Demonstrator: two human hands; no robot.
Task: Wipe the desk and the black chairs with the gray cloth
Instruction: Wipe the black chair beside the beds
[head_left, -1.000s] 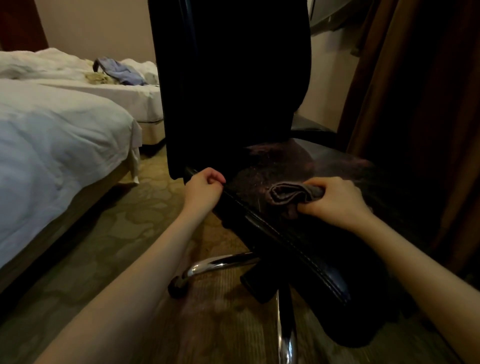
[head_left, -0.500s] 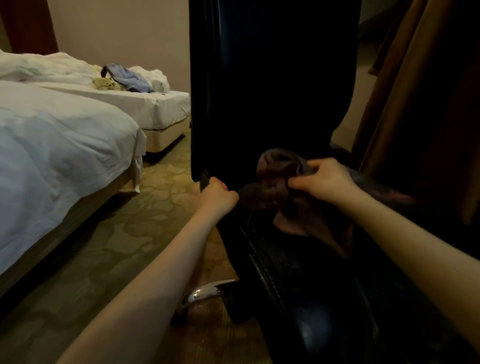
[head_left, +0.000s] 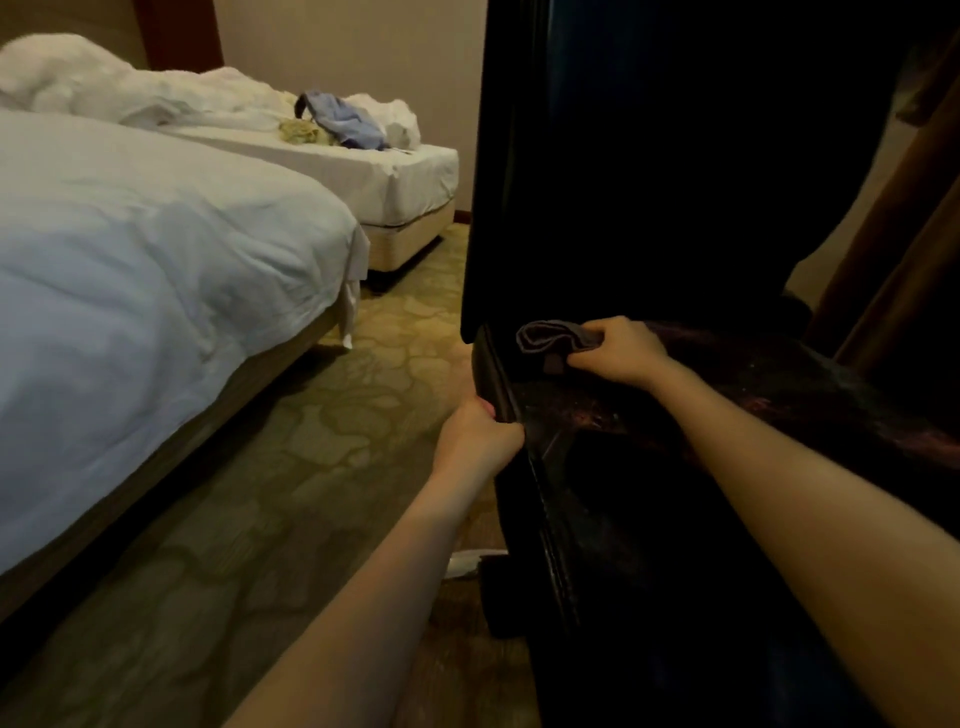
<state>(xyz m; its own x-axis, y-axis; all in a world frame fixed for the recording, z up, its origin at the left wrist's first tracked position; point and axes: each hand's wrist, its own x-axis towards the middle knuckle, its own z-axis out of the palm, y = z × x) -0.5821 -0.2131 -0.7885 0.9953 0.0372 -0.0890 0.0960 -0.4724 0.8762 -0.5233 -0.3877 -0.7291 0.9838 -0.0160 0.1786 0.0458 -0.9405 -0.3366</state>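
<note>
Left hand (head_left: 475, 434) grips black chair (head_left: 675, 208) seat edge, right hand (head_left: 621, 349) clutches gray cloth (head_left: 553, 338) at what looks like the seat/back crease; should keep bracing, wipe fwd w/ flat pressure.

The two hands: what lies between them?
Head view: only the black chair's worn seat lies between the left hand and the right hand gripping the gray cloth.

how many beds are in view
2. The near bed runs along the left; the far bed stands behind it by the wall. The black chair blocks the right side, so another could be hidden.
</note>
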